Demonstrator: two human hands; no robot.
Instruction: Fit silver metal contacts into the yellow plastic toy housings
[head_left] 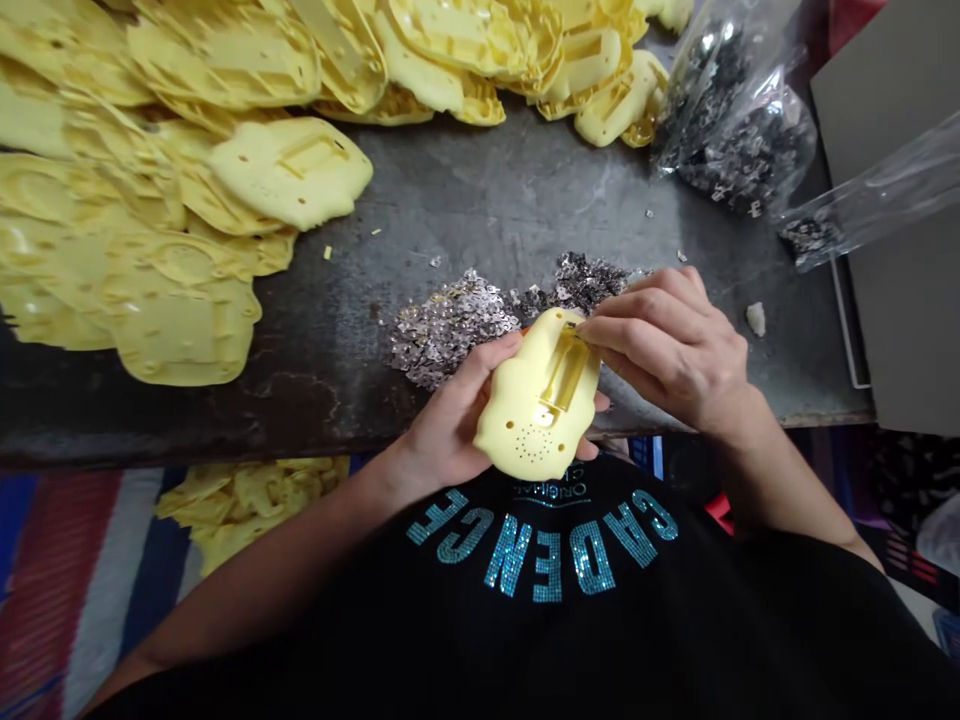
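A yellow plastic shell [517, 400] with a long battery slot, screw holes and a ring of small speaker holes is held in front of my chest. My left hand [457, 420] wraps around its left side and underneath, fingertips showing at the right edge. The fingers of my right hand [664, 345] are pinched at the top end of the slot, on a small dark metal piece [572, 325], most of it hidden by the fingertips. Just beyond the shell lie a heap of small silvery metal contacts [454, 325] and a darker heap of metal contacts [585, 282].
Stacks of yellow shells [225, 60] cover the back and left of the dark metal table [450, 190]. Clear bags of metal pieces [735, 120] stand at the back right, beside a grey panel [892, 200]. More yellow parts [255, 500] lie below the table's front edge.
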